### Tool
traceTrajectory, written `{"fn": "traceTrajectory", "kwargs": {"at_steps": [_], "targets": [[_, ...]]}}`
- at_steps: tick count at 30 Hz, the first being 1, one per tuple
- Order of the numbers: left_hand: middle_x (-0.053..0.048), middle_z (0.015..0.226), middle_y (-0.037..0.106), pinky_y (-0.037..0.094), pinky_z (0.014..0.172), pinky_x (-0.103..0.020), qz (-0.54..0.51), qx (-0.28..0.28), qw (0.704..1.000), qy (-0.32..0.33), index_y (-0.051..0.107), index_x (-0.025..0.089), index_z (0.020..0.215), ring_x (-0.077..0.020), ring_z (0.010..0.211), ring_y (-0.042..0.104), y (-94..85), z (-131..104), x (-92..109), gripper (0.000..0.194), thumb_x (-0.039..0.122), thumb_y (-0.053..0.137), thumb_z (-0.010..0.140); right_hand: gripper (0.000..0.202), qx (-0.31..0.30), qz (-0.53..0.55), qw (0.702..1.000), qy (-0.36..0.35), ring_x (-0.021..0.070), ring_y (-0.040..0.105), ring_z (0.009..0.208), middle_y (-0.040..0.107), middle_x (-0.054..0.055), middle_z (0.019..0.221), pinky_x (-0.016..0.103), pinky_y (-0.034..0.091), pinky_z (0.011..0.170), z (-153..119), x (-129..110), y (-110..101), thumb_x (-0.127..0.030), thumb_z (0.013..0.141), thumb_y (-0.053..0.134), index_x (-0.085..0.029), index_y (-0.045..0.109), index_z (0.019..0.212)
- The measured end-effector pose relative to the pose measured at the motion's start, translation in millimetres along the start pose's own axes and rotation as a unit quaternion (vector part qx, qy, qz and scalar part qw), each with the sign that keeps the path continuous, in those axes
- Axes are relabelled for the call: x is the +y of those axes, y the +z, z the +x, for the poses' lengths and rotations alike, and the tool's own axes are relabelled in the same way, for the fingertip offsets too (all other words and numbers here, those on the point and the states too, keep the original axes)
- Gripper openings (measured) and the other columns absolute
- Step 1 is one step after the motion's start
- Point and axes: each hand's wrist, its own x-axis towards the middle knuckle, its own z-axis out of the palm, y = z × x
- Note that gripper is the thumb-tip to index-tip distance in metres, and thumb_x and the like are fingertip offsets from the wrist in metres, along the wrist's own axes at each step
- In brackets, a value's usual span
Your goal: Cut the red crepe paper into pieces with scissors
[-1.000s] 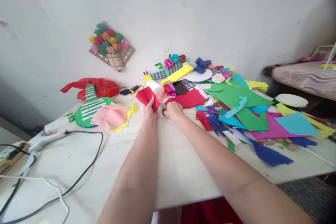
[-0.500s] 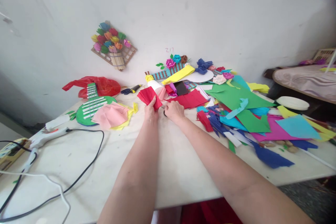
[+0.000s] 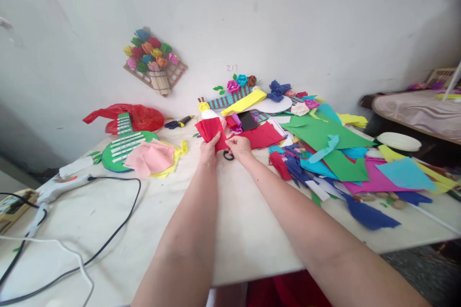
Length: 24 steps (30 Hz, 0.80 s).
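Note:
My left hand [image 3: 209, 147] grips a folded piece of red crepe paper [image 3: 209, 130], thumb across its front. Beside it, my right hand [image 3: 239, 146] is closed in a pinch at the lower right edge of that paper. Just below the right fingers shows a black loop [image 3: 228, 155], which looks like a scissors handle; whether it lies on the table or hangs from the hand I cannot tell. Another red paper sheet [image 3: 265, 135] lies flat behind my right hand. A dark rectangular object [image 3: 248, 121] is a little farther back.
A green guitar-shaped cutout [image 3: 124, 146], pink paper [image 3: 149, 157] and a red plastic bag [image 3: 144, 117] lie at left. A corded white tool [image 3: 66, 187] rests nearer. Green paper [image 3: 334, 129] tops a heap of coloured scraps at right. Pliers [image 3: 179, 122] lie behind.
The red paper has turned and shifted slightly right, showing a broader face. My right fingers now pinch at its edge, and the black loop shows more fully beneath them.

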Motion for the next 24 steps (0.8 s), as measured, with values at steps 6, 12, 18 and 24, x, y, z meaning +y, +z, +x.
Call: {"fn": "traceTrajectory", "kwargs": {"at_steps": [6,12,18,24], "targets": [[-0.008,0.084,0.07,0.054,0.078,-0.031,-0.038,0.023,0.999,0.007,0.066,0.012,0.082,-0.0204,0.081,0.067,1.3,-0.9,5.0,0.025,0.015,0.076,0.06,0.016,0.049,-0.045,0.998,0.012,0.0143,0.062,0.057,0.064,-0.001,0.056,0.024,0.047,0.061,-2.1,-2.5,-6.9,-0.029,0.076,0.056,-0.02,0.067,0.068],[-0.008,0.083,0.07,0.054,0.078,-0.033,-0.047,0.051,0.997,0.029,0.066,0.013,0.082,-0.0207,0.081,0.067,-1.7,1.9,6.9,0.019,0.017,0.074,0.066,0.018,0.072,-0.092,0.993,0.019,0.0148,0.063,0.064,0.068,0.001,0.066,0.025,0.046,0.066,-3.5,-2.3,-12.3,-0.03,0.076,0.055,-0.02,0.068,0.07],[-0.008,0.078,0.07,0.053,0.076,-0.031,-0.024,0.052,0.998,0.033,0.066,0.012,0.078,-0.0195,0.079,0.067,-4.7,2.9,6.5,0.015,0.02,0.073,0.067,0.019,0.08,-0.112,0.99,0.032,0.0144,0.064,0.067,0.069,0.002,0.069,0.024,0.046,0.068,-4.4,-3.3,-17.9,-0.029,0.077,0.053,-0.019,0.068,0.072],[-0.006,0.071,0.069,0.052,0.069,-0.027,-0.019,0.044,0.999,0.026,0.065,0.011,0.071,-0.0156,0.069,0.065,-5.7,2.9,6.6,0.011,0.02,0.071,0.068,0.018,0.091,-0.118,0.988,0.05,0.0156,0.064,0.073,0.07,0.003,0.074,0.025,0.045,0.07,-2.9,0.4,-21.7,-0.029,0.078,0.053,-0.019,0.068,0.075]]}}
